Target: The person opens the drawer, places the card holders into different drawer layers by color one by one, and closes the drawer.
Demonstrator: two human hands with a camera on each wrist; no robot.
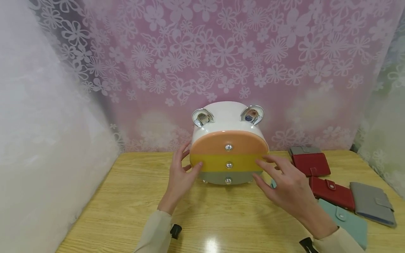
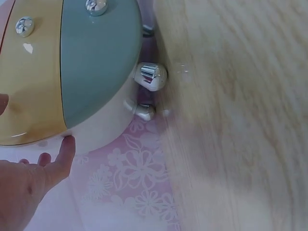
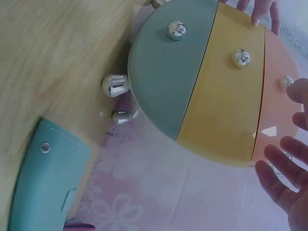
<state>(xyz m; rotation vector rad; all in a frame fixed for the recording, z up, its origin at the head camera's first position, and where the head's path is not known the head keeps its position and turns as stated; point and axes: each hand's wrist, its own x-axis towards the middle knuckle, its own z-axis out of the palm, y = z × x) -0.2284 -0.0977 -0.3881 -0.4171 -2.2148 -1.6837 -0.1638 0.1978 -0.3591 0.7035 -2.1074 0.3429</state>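
Note:
A rounded desktop drawer box (image 1: 228, 163) with a white shell stands on the table. Its front has orange, yellow and grey-green drawers, each with a silver knob. My left hand (image 1: 181, 174) rests at its left side, thumb over the yellow drawer's edge and the other fingers along the side. A fingertip of that hand (image 2: 45, 175) touches the white shell in the left wrist view. By the opposite side, my right hand (image 1: 289, 184) is spread with loosely bent fingers and holds nothing. In the right wrist view, that hand's fingers (image 3: 284, 178) hover near the orange drawer.
On the right of the wooden table (image 1: 133, 207) lie a dark red wallet (image 1: 311, 164), another red wallet (image 1: 332, 193), a grey wallet (image 1: 371, 202) and a teal wallet (image 1: 348, 221). A second grey wallet (image 1: 303, 150) lies behind. A pink floral curtain (image 1: 221, 52) hangs behind the box.

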